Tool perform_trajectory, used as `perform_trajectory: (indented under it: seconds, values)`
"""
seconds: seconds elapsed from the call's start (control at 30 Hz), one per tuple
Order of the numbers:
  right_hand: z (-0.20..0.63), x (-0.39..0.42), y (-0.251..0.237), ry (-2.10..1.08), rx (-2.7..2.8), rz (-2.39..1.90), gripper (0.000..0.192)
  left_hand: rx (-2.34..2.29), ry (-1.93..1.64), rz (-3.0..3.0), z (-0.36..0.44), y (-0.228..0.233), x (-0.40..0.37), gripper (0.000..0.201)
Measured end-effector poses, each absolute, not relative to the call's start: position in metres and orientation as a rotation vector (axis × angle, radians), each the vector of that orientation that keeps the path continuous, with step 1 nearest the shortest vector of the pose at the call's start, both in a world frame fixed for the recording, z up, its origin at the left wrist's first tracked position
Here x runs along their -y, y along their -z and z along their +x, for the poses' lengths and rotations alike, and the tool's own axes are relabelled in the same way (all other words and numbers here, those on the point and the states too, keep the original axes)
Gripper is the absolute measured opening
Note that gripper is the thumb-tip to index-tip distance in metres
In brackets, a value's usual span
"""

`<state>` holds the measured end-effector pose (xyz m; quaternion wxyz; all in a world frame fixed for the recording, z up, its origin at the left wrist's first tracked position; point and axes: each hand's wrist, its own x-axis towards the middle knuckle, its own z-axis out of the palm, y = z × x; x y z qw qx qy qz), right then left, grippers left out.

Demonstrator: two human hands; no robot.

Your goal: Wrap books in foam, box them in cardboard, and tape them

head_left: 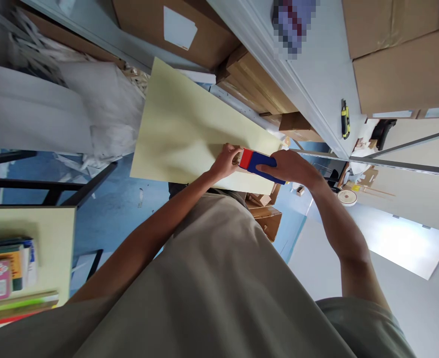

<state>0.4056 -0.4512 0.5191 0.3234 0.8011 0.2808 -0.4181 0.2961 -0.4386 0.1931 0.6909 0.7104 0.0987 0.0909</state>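
A small blue box with a red end [256, 161] sits over the near edge of a pale yellow table [182, 129]. My right hand [292, 166] is wrapped around the blue part of the box. My left hand [227, 160] pinches at the red end, fingers closed on it or on something small beside it. Both arms reach forward over my grey shirt. What lies under the hands is hidden.
Cardboard boxes [402, 54] stand on a grey shelf [316, 74] with a yellow-black cutter [345, 119]. More boxes [266, 219] sit on the blue floor. Crumpled white paper [92, 109] lies beside the table. Books [3, 273] rest on another table at left.
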Motion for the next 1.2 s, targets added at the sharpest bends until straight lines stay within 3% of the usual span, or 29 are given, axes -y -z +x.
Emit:
perform_trajectory:
  seconds: [0.43,0.77,1.03,1.2]
  values:
    - [0.447,0.489,-0.515,1.201,-0.642,2.063,0.067,-0.24,-0.118,1.585,0.294,-0.183,0.428,0.053]
    - [0.507,0.561,-0.464,1.537,-0.663,2.139,0.063,-0.284,-0.022,1.517,0.286,-0.176,0.415,0.062]
    - [0.515,0.602,-0.42,1.649,-0.852,2.208,0.058,-0.39,-0.005,1.507,0.279,-0.193,0.41,0.065]
    - [0.518,0.616,-0.407,1.586,-0.989,2.279,0.048,-0.492,0.01,1.615,0.283,-0.21,0.415,0.055]
